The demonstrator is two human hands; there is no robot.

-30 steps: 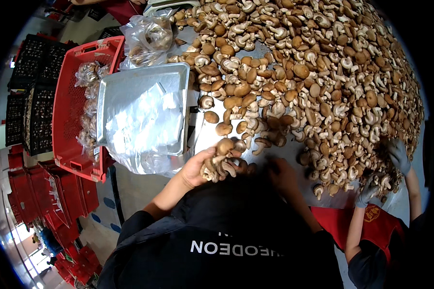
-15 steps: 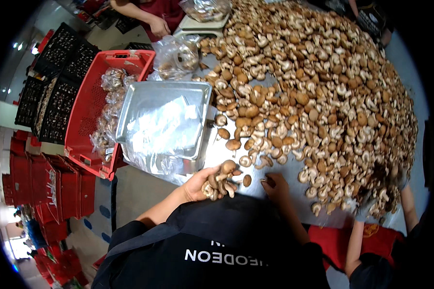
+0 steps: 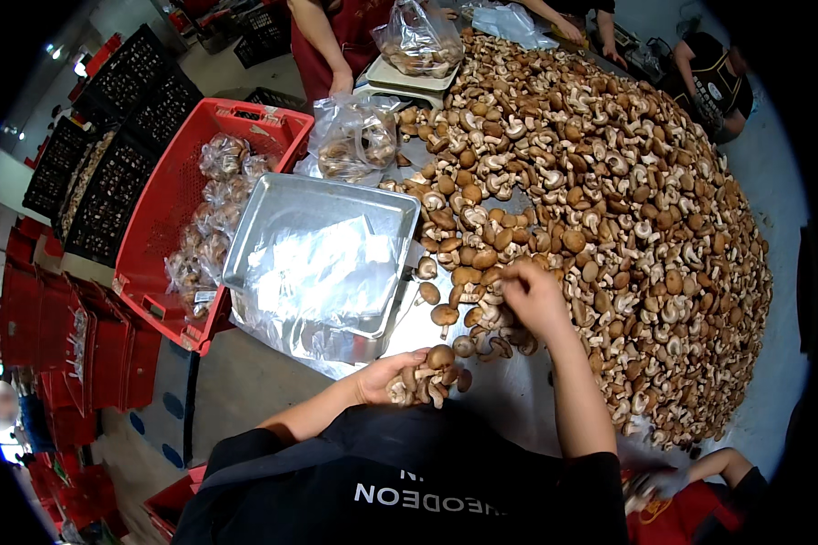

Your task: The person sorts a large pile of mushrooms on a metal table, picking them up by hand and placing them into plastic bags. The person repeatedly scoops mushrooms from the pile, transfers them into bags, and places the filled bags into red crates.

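A clump of brown-capped mushrooms (image 3: 432, 377) rests in my left hand (image 3: 400, 372), whose fingers curl round it low in the centre. My right hand (image 3: 527, 286) reaches over loose mushrooms at the front edge of a large pile (image 3: 636, 263), fingers bent and close together; what, if anything, they grip is hidden. To the left lies a metal tray (image 3: 409, 215) with clear plastic on it and beneath it. A red crate (image 3: 134, 245) beside the tray holds several bagged bundles of mushrooms.
A scale (image 3: 413, 84) carrying a bag stands at the back, near a loose bagged bundle (image 3: 350, 136). Co-workers' arms (image 3: 327, 45) are at the back and at lower right (image 3: 713, 463). Black crates (image 3: 150, 100) and red crate stacks (image 3: 95, 350) are at the left.
My right hand has moved up and forward into the loose mushrooms from near my body. My left hand still holds its clump. The view has shifted, showing more co-workers at the back.
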